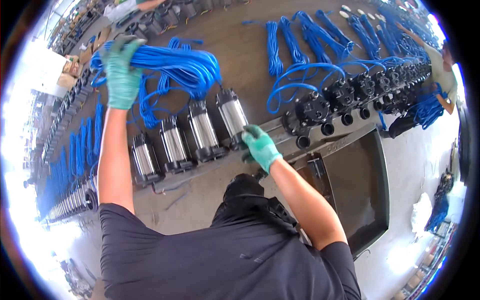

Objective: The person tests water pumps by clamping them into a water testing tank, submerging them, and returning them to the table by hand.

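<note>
My left hand [123,70], in a green glove, is closed round one end of a thick bundle of blue cable [175,65] above the workbench. The bundle's looped end hangs over the tops of the silver pump motors. At the bench's near edge, my right hand [261,146], also gloved in green, grips the black lower end of a silver pump motor [232,116]. Its fingertips are partly hidden against the base. Beside that motor on the left stands another silver motor [202,127], and more stand in line with it.
Black pump units [311,109] line the bench edge to the right. Further blue cable bundles [274,50] lie across the bench [235,37]. A metal-framed trolley [357,185] stands below right. Another person [444,75] holds blue cable at the far right.
</note>
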The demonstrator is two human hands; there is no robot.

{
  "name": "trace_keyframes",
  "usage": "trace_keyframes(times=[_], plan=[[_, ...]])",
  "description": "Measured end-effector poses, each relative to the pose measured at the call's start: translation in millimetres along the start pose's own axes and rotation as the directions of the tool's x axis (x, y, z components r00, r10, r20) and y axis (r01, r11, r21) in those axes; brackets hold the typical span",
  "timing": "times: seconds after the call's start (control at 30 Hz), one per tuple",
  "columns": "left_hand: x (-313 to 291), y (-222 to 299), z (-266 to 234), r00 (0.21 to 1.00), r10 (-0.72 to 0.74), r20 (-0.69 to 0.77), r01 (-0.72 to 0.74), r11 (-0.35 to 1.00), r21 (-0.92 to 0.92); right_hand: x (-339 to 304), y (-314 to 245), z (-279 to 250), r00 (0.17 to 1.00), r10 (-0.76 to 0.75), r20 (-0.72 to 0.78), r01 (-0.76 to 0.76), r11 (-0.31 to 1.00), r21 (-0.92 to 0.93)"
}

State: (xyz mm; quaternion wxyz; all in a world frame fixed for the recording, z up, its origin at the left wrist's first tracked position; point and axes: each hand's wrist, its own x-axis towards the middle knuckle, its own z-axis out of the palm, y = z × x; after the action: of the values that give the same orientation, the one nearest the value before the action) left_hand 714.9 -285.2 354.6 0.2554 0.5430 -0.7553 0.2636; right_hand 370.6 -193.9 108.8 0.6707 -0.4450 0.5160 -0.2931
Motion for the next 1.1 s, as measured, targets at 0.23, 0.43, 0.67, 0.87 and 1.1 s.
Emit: trace_keyframes(times=[0.23,0.43,0.67,0.87,1.1], plan=[[37.7,-8.1,154.7,0.912,0.279,0.300,-0.313,0.947,0.071,-125.1,37.6,-86.5,0.917,0.346,-0.200,-0.288,0.919,0.268],[20.4,61.4,246.9,0.502,0.079,0.861,0.048,0.992,-0.118,-255.0,104.6,-145.6,0.674,0.490,-0.553,-0.160,0.827,0.538],[12.6,239.9,131.3,0.858,-0.141,0.494,0.490,0.510,-0.707,-367.8,184.0,-120.3,0.379,0.605,-0.700,0.063,0.738,0.672],[-11.1,342.4,172.0,0.869,0.085,0.487,0.495,-0.119,-0.861,-388.8,201.1,-83.6,0.326,0.630,-0.705,0.170,0.695,0.699],[-29.3,372.0,135.8,0.852,0.117,0.510,0.522,-0.240,-0.818,-401.2,210.9,-83.7,0.383,0.577,-0.721,0.184,0.717,0.672]])
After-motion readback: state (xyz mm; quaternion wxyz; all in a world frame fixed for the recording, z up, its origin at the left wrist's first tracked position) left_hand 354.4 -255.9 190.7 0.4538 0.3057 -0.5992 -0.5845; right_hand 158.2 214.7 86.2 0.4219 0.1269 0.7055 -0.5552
